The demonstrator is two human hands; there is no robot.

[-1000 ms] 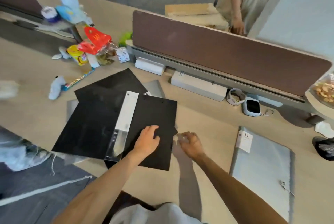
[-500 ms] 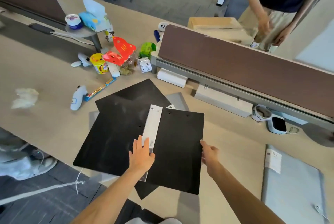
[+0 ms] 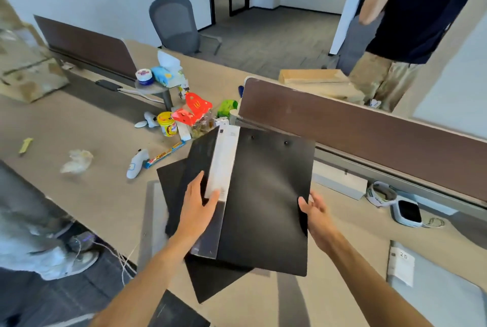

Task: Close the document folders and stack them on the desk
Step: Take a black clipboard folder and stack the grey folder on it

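A black document folder (image 3: 266, 200) with a white spine label is lifted off the desk and folding, its right cover raised toward me. My left hand (image 3: 197, 208) grips it at the spine, thumb over the label's lower end. At the folder's right edge, my right hand (image 3: 313, 210) holds the cover with fingers behind it. A second black folder (image 3: 210, 279) lies flat underneath on the wooden desk (image 3: 105, 195). A grey folder (image 3: 432, 297) with a white label lies closed at the lower right.
Snack packets, a yellow cup, a red paper box (image 3: 193, 111) and a white handheld device (image 3: 135, 164) clutter the desk's left. A brown divider panel (image 3: 369, 129) runs behind. A small dark-screened gadget (image 3: 407, 213) sits right. Another person stands at the far right.
The top black folder rose from lying open on the desk into both hands, its covers swinging together. My right hand moved to its right edge. The camera tilted up.
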